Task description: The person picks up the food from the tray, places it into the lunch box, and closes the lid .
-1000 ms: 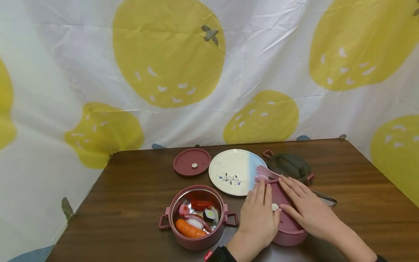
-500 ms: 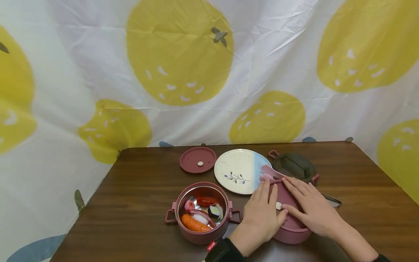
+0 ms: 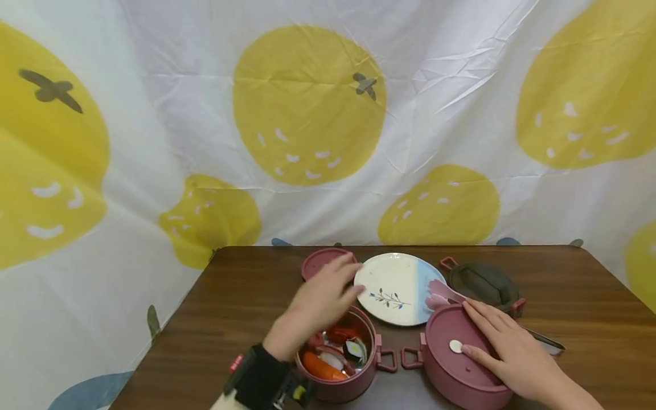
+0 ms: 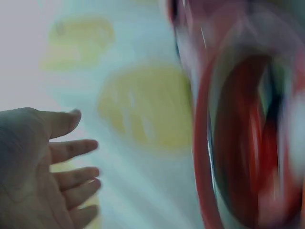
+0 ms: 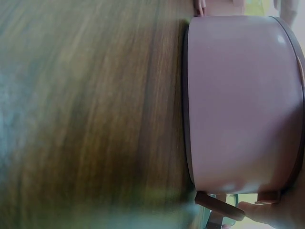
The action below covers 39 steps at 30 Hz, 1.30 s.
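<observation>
My left hand [image 3: 319, 299] hangs in the air over the back left of an open pink pot [image 3: 361, 387], fingers spread and holding nothing, its fingertips overlapping a loose pink lid [image 3: 316, 262] in the head view. Inside the pot lie an orange carrot-like piece [image 3: 322, 367], a sushi roll [image 3: 353, 350] and red pieces, partly hidden by the hand. On the right, a second pink pot [image 5: 243, 105] wears its lid [image 3: 446, 322]. My right hand [image 3: 515, 356] rests on that lid's right side with straight fingers, the thumb beside the white button [image 3: 455, 346].
Behind the pots lies a white and blue plate [image 3: 389, 279] with pink utensils [image 3: 438, 293] at its right edge. A dark green lidded dish [image 3: 484, 283] stands at the back right, metal tongs [image 3: 548, 341] nearer. A patterned cloth [image 3: 318, 216] hangs behind the table [image 3: 246, 307].
My left hand has left the right pot's lid and moved left over the open pot toward the loose lid. The right hand stays on its lid. The head view has shifted left and up.
</observation>
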Available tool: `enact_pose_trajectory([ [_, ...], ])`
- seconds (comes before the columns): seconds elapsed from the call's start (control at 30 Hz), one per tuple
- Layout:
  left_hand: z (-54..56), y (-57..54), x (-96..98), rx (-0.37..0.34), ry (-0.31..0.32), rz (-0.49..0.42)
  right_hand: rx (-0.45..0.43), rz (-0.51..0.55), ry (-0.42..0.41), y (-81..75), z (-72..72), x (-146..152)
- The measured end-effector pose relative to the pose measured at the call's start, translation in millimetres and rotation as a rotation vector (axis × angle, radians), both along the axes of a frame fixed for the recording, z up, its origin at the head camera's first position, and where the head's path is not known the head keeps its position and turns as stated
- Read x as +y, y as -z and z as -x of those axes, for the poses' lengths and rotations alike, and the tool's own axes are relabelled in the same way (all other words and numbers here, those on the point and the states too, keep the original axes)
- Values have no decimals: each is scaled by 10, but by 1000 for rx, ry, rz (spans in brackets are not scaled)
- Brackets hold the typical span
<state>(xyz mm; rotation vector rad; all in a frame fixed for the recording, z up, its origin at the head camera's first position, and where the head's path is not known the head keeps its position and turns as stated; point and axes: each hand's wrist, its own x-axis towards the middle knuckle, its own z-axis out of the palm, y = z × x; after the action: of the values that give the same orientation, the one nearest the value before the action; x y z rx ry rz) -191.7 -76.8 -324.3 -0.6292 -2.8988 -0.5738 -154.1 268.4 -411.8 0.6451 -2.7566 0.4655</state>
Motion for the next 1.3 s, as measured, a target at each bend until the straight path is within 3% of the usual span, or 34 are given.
enact_pose_trajectory([
  [0.07,192,15,-371,5,-66,-27,-2,0,5,-4,-5,14],
  [0.13,377,120,-693,-6,-123,-38,-1,5,5,-6,-4,19],
  [0.27,590,511,-1125,-95,-131,-40,-9,12,-4,31,-14,7],
  [0.4,674,867,-1238,-200,-113,-49,-51,12,7,53,-33,23],
  [0.53,720,1029,-1186,-255,-105,-63,-76,13,9,89,-70,52],
  [0.63,767,1061,-1123,-267,-78,-54,-49,-1,12,124,-87,83],
  [0.73,806,1063,-1075,-232,-70,-57,-15,-22,26,155,-83,110],
  [1.0,761,1037,-1194,-112,-126,-172,60,-8,-12,242,-56,126],
  [1.13,630,887,-1314,-65,-141,-259,11,-33,18,193,-50,117],
  [1.3,302,597,-1434,-44,-88,-353,-45,-22,19,113,-48,106],
])
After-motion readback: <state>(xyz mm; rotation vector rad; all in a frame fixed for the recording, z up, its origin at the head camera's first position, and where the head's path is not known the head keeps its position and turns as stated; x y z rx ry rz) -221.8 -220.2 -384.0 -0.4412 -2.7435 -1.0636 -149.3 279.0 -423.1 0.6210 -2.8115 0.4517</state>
